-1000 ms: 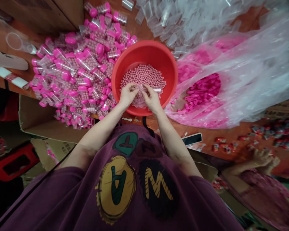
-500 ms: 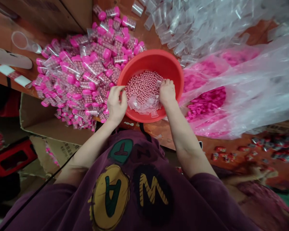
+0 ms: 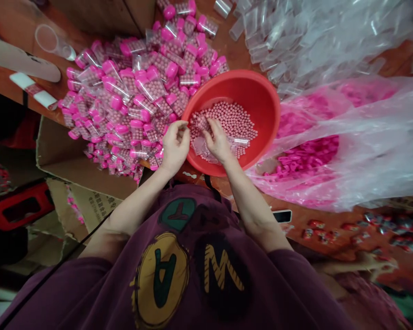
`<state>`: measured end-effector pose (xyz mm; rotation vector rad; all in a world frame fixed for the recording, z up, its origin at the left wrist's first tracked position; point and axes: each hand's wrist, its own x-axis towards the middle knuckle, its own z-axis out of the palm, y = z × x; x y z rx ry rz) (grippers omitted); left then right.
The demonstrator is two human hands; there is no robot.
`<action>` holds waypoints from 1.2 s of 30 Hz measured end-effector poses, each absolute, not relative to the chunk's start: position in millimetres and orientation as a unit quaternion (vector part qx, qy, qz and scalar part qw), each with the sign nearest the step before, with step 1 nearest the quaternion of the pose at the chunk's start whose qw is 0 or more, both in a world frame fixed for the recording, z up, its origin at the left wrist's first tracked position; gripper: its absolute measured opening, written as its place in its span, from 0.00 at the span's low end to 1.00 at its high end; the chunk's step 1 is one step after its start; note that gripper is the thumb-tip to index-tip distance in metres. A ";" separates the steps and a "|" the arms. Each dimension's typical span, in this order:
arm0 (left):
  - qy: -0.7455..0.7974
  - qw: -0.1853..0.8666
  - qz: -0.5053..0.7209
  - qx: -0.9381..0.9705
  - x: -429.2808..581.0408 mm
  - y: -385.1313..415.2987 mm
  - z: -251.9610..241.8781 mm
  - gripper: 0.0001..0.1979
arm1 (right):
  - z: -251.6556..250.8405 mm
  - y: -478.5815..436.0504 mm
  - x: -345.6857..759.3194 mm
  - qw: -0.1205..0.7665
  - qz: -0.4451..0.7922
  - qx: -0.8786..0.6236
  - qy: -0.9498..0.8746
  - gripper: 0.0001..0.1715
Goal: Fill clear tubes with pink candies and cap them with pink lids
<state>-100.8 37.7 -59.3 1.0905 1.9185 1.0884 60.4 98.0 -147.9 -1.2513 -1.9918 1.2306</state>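
Left of the red basin [image 3: 251, 89] lies a heap of filled tubes [image 3: 137, 87] with pink caps. My left hand [image 3: 175, 147] sits at the basin's near rim, its fingers [image 3: 179, 130] curled and pinched together; I cannot tell whether they hold anything. My right hand [image 3: 220, 143] is over the basin, its fingers [image 3: 211, 126] loosely bent, tips among the pink beads [image 3: 232, 120], just beside clear tubes [image 3: 201, 146]; I cannot tell if they grip anything. Further right, pink caps [image 3: 306, 156] lie in a plastic bag [image 3: 365, 156].

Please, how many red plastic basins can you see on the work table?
1. The red plastic basin sits on the table between the pink-capped tubes and the clear plastic sheet, holding pink beads. Another could be hidden under the plastic.
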 end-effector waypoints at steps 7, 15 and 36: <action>0.619 0.527 0.455 0.363 -65.5 66.2 -67.5 0.16 | -101.7 66.9 78.8 0.337 0.474 -0.513 -0.632 0.35; 0.512 0.685 0.341 0.390 -64.3 61.6 -25.6 0.25 | -39.0 83.5 137.2 0.328 0.487 -0.458 -0.668 0.13; 0.592 0.671 0.310 0.321 -42.3 25.3 -44.7 0.06 | -153.4 9.5 216.1 0.392 0.297 -0.712 -0.501 0.19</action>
